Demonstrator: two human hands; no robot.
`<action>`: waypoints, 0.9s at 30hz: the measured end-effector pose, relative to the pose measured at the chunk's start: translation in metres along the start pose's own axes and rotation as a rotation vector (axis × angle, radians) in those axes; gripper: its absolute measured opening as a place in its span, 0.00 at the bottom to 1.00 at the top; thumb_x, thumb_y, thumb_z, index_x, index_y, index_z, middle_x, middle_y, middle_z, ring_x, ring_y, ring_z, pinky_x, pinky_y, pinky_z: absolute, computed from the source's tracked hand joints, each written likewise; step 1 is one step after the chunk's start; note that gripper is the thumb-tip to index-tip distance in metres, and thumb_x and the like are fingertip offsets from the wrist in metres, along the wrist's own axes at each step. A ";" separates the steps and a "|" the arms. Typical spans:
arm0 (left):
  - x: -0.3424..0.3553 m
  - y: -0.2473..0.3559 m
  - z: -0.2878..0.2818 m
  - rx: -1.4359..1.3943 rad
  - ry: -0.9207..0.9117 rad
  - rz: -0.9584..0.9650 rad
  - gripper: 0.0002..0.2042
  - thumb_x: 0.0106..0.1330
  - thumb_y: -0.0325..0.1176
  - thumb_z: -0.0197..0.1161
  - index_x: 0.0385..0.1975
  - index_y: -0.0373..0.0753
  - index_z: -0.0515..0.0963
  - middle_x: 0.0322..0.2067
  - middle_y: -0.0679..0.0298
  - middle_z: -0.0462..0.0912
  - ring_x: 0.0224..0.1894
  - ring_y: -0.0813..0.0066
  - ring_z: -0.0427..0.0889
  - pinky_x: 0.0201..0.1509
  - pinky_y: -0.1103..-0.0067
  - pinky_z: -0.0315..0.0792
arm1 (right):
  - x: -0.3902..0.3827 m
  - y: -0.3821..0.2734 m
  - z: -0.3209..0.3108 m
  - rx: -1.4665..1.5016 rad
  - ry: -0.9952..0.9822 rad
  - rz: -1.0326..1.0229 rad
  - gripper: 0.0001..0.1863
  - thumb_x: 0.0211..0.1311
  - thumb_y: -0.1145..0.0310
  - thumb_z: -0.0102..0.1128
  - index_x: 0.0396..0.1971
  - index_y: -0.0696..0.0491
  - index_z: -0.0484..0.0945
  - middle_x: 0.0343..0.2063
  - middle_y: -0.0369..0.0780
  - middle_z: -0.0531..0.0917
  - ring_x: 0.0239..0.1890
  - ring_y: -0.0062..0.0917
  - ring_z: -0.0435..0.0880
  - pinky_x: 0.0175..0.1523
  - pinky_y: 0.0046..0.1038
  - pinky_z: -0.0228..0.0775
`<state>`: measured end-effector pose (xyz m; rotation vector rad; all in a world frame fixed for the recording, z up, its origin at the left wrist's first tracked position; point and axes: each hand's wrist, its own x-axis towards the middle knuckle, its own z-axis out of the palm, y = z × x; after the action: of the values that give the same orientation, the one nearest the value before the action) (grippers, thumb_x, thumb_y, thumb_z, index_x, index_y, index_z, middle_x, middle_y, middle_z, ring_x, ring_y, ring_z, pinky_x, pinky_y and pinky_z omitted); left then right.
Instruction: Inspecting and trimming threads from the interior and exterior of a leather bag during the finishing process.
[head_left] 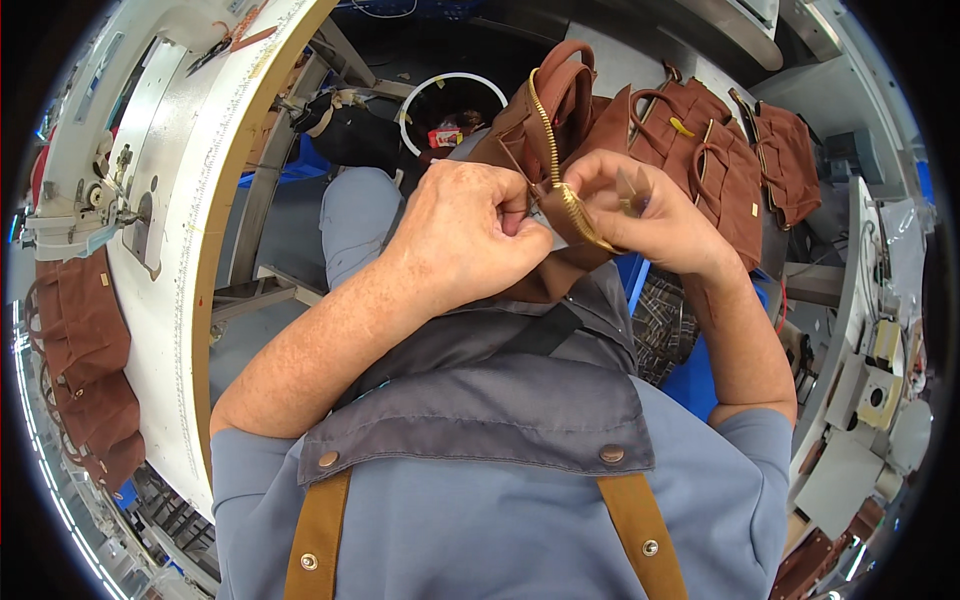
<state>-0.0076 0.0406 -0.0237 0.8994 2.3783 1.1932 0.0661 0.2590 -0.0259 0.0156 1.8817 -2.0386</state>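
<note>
A brown handbag (505, 130) with a gold-toothed zipper (544, 112) lies over my lap, one handle standing up at its far side. My left hand (465, 225) is closed in a fist at the zipper's near end, its thumb folded against the fingers. From the right, my right hand (650, 210) pinches the curled end of the zipper between thumb and fingers. Small pointed metal blades (632, 190), like thread snips, show blurred in the right palm. The two hands are close together, and the fingertips of the left are partly hidden.
More brown handbags (725, 165) stand on a surface at the far right. A round bin (452, 80) with a white rim sits beyond my knee. To the left runs a white worktable (190, 330) carrying a sewing machine (120, 205). Further brown bags (85, 350) lie beyond it.
</note>
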 end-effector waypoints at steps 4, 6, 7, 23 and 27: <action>-0.001 -0.012 0.011 -0.295 -0.100 -0.082 0.13 0.51 0.31 0.64 0.12 0.33 0.69 0.11 0.64 0.70 0.17 0.81 0.68 0.22 0.78 0.63 | 0.002 -0.013 0.002 -0.170 -0.024 -0.042 0.10 0.65 0.74 0.64 0.44 0.58 0.76 0.32 0.31 0.79 0.34 0.09 0.76 0.41 0.15 0.68; -0.003 -0.014 0.015 -0.427 -0.126 -0.111 0.12 0.51 0.29 0.63 0.13 0.33 0.68 0.11 0.67 0.68 0.18 0.85 0.66 0.21 0.80 0.62 | 0.004 -0.017 -0.001 -0.277 -0.028 -0.025 0.11 0.65 0.73 0.64 0.44 0.58 0.76 0.31 0.31 0.79 0.33 0.09 0.75 0.41 0.15 0.67; -0.004 -0.012 0.016 -0.451 -0.110 -0.093 0.11 0.52 0.28 0.62 0.13 0.33 0.68 0.12 0.69 0.68 0.18 0.87 0.65 0.21 0.81 0.61 | 0.005 -0.013 -0.005 -0.239 -0.051 -0.030 0.11 0.64 0.73 0.64 0.44 0.58 0.76 0.31 0.31 0.79 0.33 0.09 0.75 0.41 0.15 0.68; -0.007 -0.010 0.044 -0.621 -0.052 -0.005 0.10 0.62 0.22 0.57 0.20 0.37 0.67 0.19 0.77 0.67 0.23 0.94 0.61 0.23 0.86 0.55 | 0.005 -0.023 0.002 -0.853 0.265 -0.178 0.16 0.49 0.62 0.67 0.27 0.62 0.79 0.21 0.42 0.79 0.26 0.27 0.79 0.34 0.30 0.70; -0.008 -0.009 0.049 -0.614 -0.003 0.052 0.09 0.62 0.22 0.57 0.20 0.36 0.67 0.19 0.77 0.67 0.23 0.93 0.62 0.24 0.86 0.56 | 0.006 -0.011 0.007 -0.707 0.310 -0.263 0.13 0.48 0.67 0.68 0.30 0.61 0.80 0.26 0.47 0.80 0.28 0.32 0.80 0.36 0.32 0.71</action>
<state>0.0210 0.0605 -0.0602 0.7456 1.8046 1.7897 0.0593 0.2515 -0.0164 -0.1079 2.8345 -1.4562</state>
